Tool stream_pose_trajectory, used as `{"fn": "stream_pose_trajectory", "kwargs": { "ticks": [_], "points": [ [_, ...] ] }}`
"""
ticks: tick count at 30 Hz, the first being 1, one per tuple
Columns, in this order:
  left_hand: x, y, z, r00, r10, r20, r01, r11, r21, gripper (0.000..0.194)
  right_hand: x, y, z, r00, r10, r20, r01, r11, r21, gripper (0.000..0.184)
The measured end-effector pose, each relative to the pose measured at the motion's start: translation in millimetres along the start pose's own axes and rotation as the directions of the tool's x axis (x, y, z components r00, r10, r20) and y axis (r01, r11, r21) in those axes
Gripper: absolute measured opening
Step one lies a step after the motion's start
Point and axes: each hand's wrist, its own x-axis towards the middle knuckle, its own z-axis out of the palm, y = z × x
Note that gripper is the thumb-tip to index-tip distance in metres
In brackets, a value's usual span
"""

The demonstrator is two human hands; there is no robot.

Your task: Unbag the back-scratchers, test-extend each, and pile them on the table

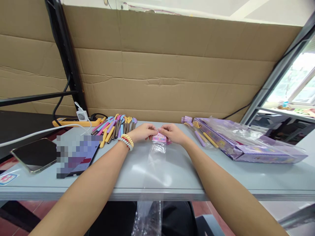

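My left hand [145,131], with beaded bracelets at the wrist, pinches the left side of a small pink printed card header [159,138]. The right side of that header is between the thumb and fingers of my right hand [172,133]. From the header a long clear plastic bag [156,164] hangs toward me, across the grey table and over its front edge. A bit more pink card shows under my right fingers. Left of my hands lies a bundle of colourful claw-ended back scratchers [114,127] with dark rods.
Bagged back scratchers [200,136] and small pink-purple cards [186,119] lie to the right. Beside them is a purple box [236,150] with clear plastic bags [236,129] on top. Two phones, one a dark phone [36,154], and a yellow power strip [71,122] are at left.
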Motion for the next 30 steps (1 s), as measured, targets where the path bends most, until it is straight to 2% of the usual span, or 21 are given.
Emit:
{"fn": "stream_pose_trajectory", "kwargs": {
  "ticks": [4, 6, 10, 12, 14, 17, 21, 26, 30],
  "points": [
    [2.3, -1.9, -0.3, 0.998, 0.028, -0.05, -0.028, 0.999, -0.016, 0.023, 0.3, 1.5, 0.5, 1.0, 0.01, 0.017, -0.01, 0.999, 0.046, 0.048],
    [2.4, -1.0, 0.1, 0.997, 0.024, -0.068, -0.025, 1.0, -0.015, 0.024, 0.0, 1.3, 0.1, 1.0, -0.001, -0.004, 0.002, 0.998, 0.057, 0.043],
    [4.0, -0.4, 1.3, 0.995, -0.001, -0.101, -0.002, 1.0, -0.028, 0.025, 0.6, 2.2, -1.7, 0.98, -0.164, -0.112, 0.176, 0.979, 0.1, 0.038],
    [5.2, -0.8, 1.9, 0.993, -0.016, -0.121, 0.01, 0.999, -0.052, 0.028, 1.4, 2.6, -2.6, 0.959, -0.254, -0.128, 0.267, 0.958, 0.104, 0.023],
    [5.8, -1.1, 2.5, 0.991, -0.03, -0.13, 0.022, 0.998, -0.061, 0.03, 1.9, 2.5, -2.9, 0.952, -0.289, -0.102, 0.299, 0.949, 0.097, 0.01],
    [5.7, -1.6, 2.9, 0.991, -0.024, -0.131, 0.017, 0.999, -0.05, 0.034, 2.6, 1.7, -1.9, 0.958, -0.273, -0.087, 0.277, 0.96, 0.036, 0.009],
    [5.3, -4.3, 2.3, 0.989, 0.028, -0.146, -0.026, 1.0, 0.013, 0.037, 2.4, 0.1, -0.8, 0.969, -0.192, -0.159, 0.178, 0.979, -0.097, 0.015],
    [6.5, -8.4, 1.4, 0.983, 0.114, -0.144, -0.104, 0.992, 0.075, 0.039, -0.8, -5.0, -2.7, 0.987, -0.149, -0.068, 0.14, 0.983, -0.121, 0.019],
    [6.6, -8.7, 1.9, 0.979, 0.137, -0.153, -0.117, 0.985, 0.13, 0.041, -2.5, -7.8, -2.5, 0.991, -0.124, -0.05, 0.12, 0.989, -0.09, 0.017]
  ]
}}
